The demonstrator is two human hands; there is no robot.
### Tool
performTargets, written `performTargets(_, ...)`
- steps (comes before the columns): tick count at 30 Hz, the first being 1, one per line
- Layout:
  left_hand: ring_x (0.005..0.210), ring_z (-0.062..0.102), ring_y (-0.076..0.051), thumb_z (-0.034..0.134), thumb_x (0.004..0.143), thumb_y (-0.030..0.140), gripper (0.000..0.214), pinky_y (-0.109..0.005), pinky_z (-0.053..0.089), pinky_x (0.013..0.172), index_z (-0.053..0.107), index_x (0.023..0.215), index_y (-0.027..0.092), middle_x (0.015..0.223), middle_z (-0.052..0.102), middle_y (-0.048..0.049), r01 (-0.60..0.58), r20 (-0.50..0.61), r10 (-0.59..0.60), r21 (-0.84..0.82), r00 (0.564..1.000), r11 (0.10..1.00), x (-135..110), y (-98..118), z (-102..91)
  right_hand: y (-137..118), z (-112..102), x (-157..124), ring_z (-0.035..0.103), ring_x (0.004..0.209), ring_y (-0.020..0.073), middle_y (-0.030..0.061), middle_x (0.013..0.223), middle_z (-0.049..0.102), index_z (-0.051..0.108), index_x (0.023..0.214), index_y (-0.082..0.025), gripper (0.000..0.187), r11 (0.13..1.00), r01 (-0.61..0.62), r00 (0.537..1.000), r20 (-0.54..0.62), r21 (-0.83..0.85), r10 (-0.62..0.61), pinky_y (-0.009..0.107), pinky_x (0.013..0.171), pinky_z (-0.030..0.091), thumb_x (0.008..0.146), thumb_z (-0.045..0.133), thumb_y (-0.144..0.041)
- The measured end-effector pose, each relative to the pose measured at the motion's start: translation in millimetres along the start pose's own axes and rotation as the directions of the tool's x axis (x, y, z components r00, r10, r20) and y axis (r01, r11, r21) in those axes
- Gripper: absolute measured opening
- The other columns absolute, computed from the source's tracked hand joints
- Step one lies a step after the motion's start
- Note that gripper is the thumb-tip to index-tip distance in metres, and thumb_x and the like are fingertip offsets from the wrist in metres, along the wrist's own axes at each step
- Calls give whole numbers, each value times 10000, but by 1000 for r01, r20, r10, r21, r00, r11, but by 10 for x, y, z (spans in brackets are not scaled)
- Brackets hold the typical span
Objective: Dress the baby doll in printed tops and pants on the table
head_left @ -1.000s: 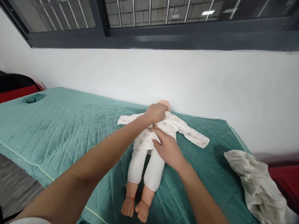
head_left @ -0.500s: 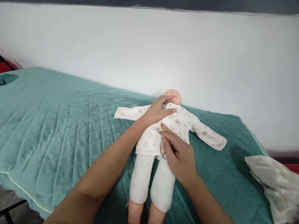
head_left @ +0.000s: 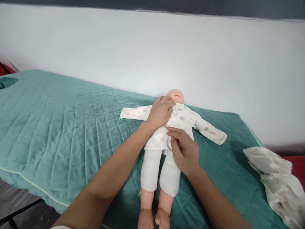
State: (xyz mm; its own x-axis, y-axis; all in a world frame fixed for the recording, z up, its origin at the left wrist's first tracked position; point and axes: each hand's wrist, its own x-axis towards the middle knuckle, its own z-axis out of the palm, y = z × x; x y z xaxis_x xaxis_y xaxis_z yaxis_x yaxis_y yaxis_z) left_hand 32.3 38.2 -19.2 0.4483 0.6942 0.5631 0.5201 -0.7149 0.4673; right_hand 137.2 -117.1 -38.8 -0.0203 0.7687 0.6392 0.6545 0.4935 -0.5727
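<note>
Head cam, so here's what I caught. The teal quilted bed ran along the wall, and the doll lay on its back by the far edge, toward the right-hand corner.

Compared with half a second before, the left hand had barely shifted. It lay palm-down on the chest of the shirt up by the collar, grip flat with the fingers loosely together, pressing rather than holding. It had slid a touch lower though, so more of the doll's face showed.

The right hand was the real change. Its fingers had been stretched over the lower front, and now they were curled in, grip pinching the shirt's front edge near the hem. To me that looked like smoothing giving way to fiddling with the closure.

Counts:
- one doll
- one shirt with two sleeves spread out
- two white cloth legs
- two bare feet at the near edge
- one crumpled printed cloth at the bed's right end
</note>
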Motion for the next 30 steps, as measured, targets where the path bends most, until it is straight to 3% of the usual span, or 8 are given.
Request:
performTargets(4,1330,463,-236,401,1000,238,366,-422,367,1175,655,1260,196,1386,577,-99,31,-75,-34,-34,997,999,-365,11,-56,31,-32,-38,633,1187,242,75,1240,690,666,1093,-279,249,999,37,996,-76,26,-35,471,1029,502,961,484,-171)
performTargets(8,1301,511,-206,421,993,239,331,-395,386,1170,637,1243,209,1346,589,-99,140,-152,-157,-118,976,983,-879,-51,-166,79,-105,-146,586,1250,247,96,1290,658,636,1134,-264,211,999,-8,986,-168,39,15,514,1092,446,971,508,-225)
performTargets(11,1258,551,-205,442,979,233,321,-382,419,1143,622,1243,202,1289,612,-100,209,-119,-225,-133,967,969,-1240,-92,-283,146,-196,-314,558,1286,237,91,1335,627,623,1181,-253,234,987,-107,969,-208,119,130,510,1135,404,962,539,-250)
performTargets(15,1252,561,-225,488,923,162,372,-397,440,1115,595,1277,198,1297,621,-103,248,-21,-250,-85,968,965,-1589,-46,-400,234,-313,-567,521,1329,237,74,1399,577,593,1261,-264,374,919,-278,930,-163,278,331,501,1145,396,887,604,-242)
performTargets(21,1195,593,-292,574,878,203,484,-479,458,1050,548,1361,223,1287,665,-96,317,126,-318,27,940,948,-1754,117,-478,299,-359,-716,558,1250,266,111,1322,593,569,1277,-220,527,867,-470,860,-135,164,492,491,1033,477,752,589,-174)
performTargets(26,1163,608,-295,585,870,220,494,-471,457,1024,540,1361,235,1262,681,-86,318,152,-320,40,935,947,-1737,169,-515,307,-329,-675,596,1057,282,121,1158,610,610,1159,-185,414,867,-496,864,-132,-52,486,498,941,494,756,630,-276)
performTargets(30,1140,617,-296,539,919,247,463,-459,467,990,521,1381,211,1236,687,-97,238,160,-256,121,953,964,-1739,225,-509,280,-320,-655,607,933,260,98,1016,654,616,1034,-184,301,831,-550,831,-149,-82,535,439,855,486,804,624,-379)
